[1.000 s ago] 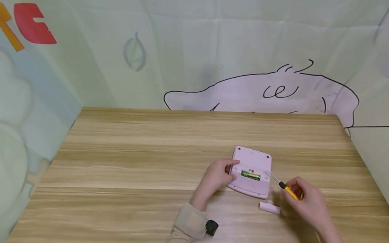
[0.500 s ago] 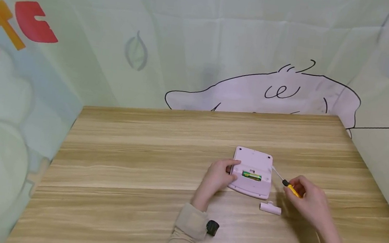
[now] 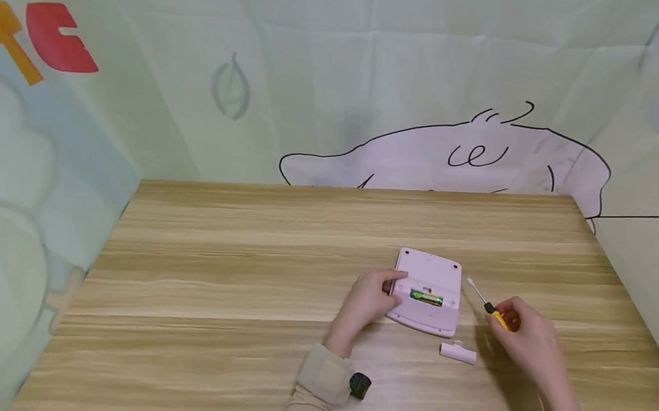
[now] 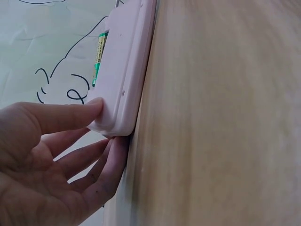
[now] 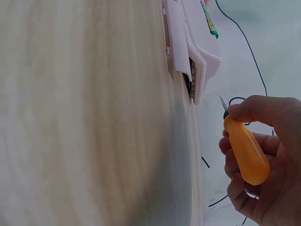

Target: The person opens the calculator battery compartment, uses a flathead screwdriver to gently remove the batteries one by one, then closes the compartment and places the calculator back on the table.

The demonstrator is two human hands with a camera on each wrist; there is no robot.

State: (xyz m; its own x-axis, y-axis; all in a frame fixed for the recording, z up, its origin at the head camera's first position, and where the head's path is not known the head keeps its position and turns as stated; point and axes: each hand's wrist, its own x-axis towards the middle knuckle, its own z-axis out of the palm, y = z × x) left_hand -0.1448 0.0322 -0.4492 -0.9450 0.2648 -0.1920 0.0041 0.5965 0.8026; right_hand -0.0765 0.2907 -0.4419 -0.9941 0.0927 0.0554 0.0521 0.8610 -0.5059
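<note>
A pink calculator (image 3: 428, 271) lies face down on the table, its battery bay uncovered with one green battery (image 3: 426, 298) inside. My left hand (image 3: 370, 296) grips its left edge; in the left wrist view the thumb (image 4: 89, 113) presses the back while the other fingers reach around the edge. My right hand (image 3: 529, 340) holds a small screwdriver (image 5: 248, 153) by its yellow handle, the fingers curled round it. The bare metal tip points up and left, just off the calculator's right side. A pink battery cover (image 3: 458, 352) lies below the calculator's lower right corner.
The wood-grain table (image 3: 219, 302) spreads out around the calculator, mostly to the left. A printed cloth (image 3: 347, 64) with cartoon drawings hangs behind it and along the sides. Black straps with small devices sit at both wrists.
The screwdriver's tip has moved off the calculator's back to the right, and now stands apart from it. My left hand keeps its grip; the cover and battery stay put.
</note>
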